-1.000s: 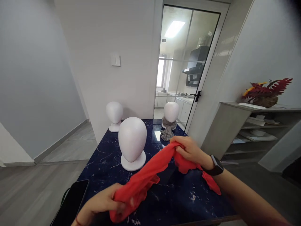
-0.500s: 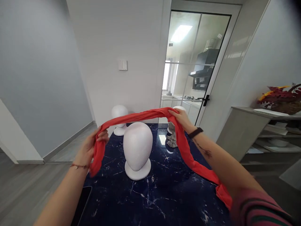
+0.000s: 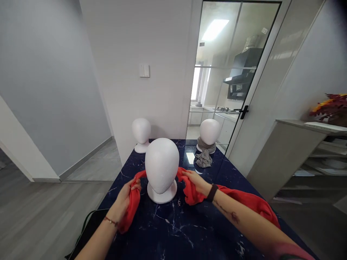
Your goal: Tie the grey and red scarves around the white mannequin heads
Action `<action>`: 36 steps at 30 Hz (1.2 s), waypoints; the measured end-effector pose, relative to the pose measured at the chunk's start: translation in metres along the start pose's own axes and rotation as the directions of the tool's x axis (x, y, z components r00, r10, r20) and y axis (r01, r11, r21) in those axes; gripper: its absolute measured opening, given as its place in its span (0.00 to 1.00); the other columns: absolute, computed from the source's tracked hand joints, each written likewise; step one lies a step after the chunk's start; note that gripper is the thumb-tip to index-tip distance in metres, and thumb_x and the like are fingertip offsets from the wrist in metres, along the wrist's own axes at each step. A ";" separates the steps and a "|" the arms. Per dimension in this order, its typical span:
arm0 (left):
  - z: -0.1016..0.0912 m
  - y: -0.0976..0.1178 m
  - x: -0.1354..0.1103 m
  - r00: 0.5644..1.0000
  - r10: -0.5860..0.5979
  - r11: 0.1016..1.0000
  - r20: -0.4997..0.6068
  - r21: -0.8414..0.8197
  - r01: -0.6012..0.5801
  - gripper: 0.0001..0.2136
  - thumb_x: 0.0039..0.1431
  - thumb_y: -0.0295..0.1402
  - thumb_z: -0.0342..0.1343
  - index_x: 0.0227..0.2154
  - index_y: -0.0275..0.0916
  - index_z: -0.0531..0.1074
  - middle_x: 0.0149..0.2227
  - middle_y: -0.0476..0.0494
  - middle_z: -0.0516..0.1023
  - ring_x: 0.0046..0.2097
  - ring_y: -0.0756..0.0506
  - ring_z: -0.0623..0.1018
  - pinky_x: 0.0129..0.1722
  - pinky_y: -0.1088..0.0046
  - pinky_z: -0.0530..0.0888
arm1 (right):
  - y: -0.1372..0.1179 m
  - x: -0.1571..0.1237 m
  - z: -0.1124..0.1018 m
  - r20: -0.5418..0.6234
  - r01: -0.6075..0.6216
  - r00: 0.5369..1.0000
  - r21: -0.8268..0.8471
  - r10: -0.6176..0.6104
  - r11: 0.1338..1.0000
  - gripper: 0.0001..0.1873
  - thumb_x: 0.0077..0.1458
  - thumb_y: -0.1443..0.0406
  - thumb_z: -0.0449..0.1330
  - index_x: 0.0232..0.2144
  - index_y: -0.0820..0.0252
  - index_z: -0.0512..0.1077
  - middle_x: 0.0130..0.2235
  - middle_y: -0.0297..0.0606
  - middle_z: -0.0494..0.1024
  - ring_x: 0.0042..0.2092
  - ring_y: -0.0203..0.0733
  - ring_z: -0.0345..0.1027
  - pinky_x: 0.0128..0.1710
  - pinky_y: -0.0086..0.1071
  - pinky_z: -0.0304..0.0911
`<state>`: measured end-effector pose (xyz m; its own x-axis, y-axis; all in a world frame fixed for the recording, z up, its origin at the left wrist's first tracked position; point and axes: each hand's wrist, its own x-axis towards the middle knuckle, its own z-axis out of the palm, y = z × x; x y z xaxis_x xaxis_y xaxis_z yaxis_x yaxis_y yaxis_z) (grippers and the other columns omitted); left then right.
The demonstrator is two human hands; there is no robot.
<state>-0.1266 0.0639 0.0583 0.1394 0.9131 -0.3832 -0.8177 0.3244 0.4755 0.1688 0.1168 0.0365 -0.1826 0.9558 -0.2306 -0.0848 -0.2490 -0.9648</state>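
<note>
A white foam mannequin head [image 3: 162, 166] stands upright on the dark blue marbled table [image 3: 168, 234]. Behind its neck passes a long red scarf [image 3: 244, 198], the middle part hidden by the head. On the left side, my left hand [image 3: 126, 196] is closed around the scarf, and one end hangs down below the fingers. My right hand [image 3: 196, 182] pinches the scarf just right of the neck. From there the cloth bunches under the wrist and trails along the table behind my right forearm.
At the back left stands another bare foam head [image 3: 141, 134]. A third head [image 3: 210, 132], at the back right, has a grey scarf [image 3: 204, 159] round its neck. Behind are a wall and a glass door [image 3: 225, 65]. A black item [image 3: 92, 227] lies at the near left edge.
Both hands have come down, taking the red scarf from above and in front of the near head to behind its neck. The view has shifted slightly.
</note>
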 end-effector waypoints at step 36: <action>-0.026 -0.142 -0.006 0.752 0.531 0.260 0.390 0.770 -0.583 0.10 0.56 0.29 0.46 0.41 0.39 0.67 0.42 0.39 0.75 0.42 0.43 0.75 0.46 0.62 0.68 | 0.069 -0.092 0.106 -0.081 0.155 0.922 -0.820 -0.380 0.551 0.21 0.57 0.67 0.49 0.54 0.66 0.58 0.46 0.51 0.73 0.46 0.48 0.70 0.43 0.36 0.64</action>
<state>-0.0258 0.0057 -0.0281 -0.1110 0.9555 0.2733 0.1358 -0.2578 0.9566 0.0759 -0.0047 0.0042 -0.0564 0.9880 0.1435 0.7280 0.1390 -0.6714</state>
